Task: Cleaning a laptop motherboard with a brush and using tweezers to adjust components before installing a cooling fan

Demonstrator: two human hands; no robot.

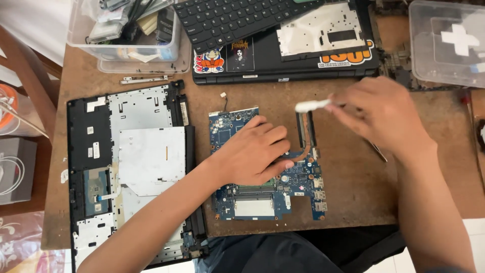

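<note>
Centrally, a blue rectangular laptop circuit board [268, 194] lay flat on the worn brown wooden table [353, 187]. Left hand [252, 151] rested palm-down on the board, fingers spread, gripping nothing. Right hand [381, 114] was closed around a small white tool [312, 105], blurred, its tip above the copper heat pipe [305, 132] at the board's upper right. Black laptop base shell with silver shielding [134, 167] sat left; a black stickered laptop [283, 40] lay beyond.
</note>
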